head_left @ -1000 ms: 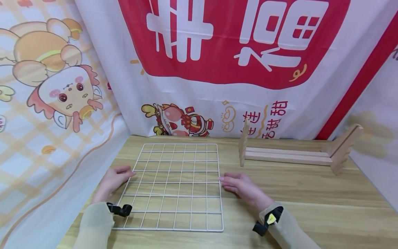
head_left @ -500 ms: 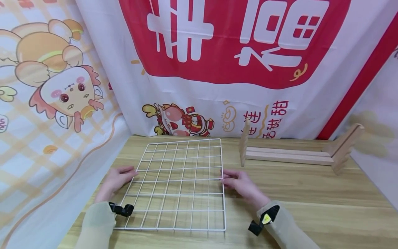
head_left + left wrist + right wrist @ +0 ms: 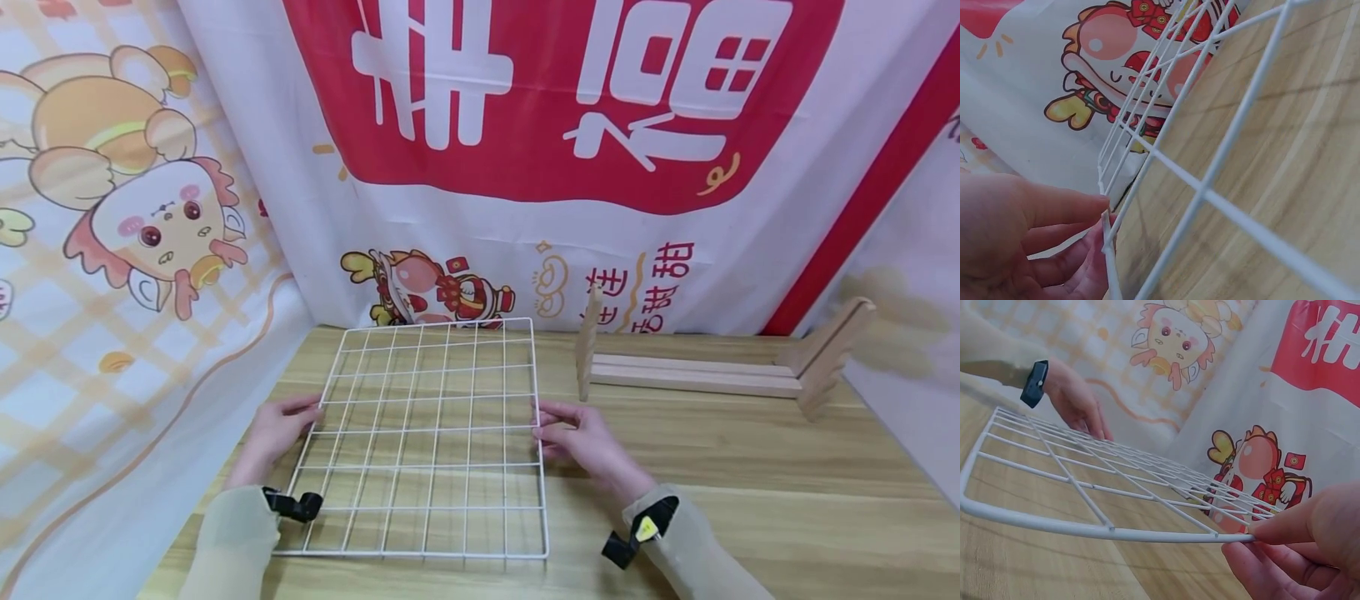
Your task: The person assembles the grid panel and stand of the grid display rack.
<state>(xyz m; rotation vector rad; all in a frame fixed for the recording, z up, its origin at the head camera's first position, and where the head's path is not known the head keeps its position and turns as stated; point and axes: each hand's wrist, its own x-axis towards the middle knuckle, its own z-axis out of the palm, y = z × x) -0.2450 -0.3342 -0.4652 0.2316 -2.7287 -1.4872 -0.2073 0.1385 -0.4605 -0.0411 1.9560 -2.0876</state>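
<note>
A white wire grid panel (image 3: 437,430) lies between both hands in the head view. Its far end is tilted up off the wooden table, while the near edge stays low. On its left side wire, my left hand (image 3: 276,432) pinches with thumb and fingers; the left wrist view shows this grip (image 3: 1004,225) up close. My right hand (image 3: 588,442) pinches the opposite side wire, thumb above and fingers below in the right wrist view. Shadows of the wires fall on the wood beneath the panel (image 3: 1092,486).
A wooden rack (image 3: 697,377) with two notched upright ends stands at the back right of the table (image 3: 720,517). Printed cloth (image 3: 562,250) hangs behind the table, and more cloth (image 3: 127,350) borders its left side. Black wrist cameras (image 3: 296,505) sit on both sleeves.
The panel's far edge has risen from near the table and shifted toward the back cloth. My right fingers have moved from the wire's outer side to a hold around it.
</note>
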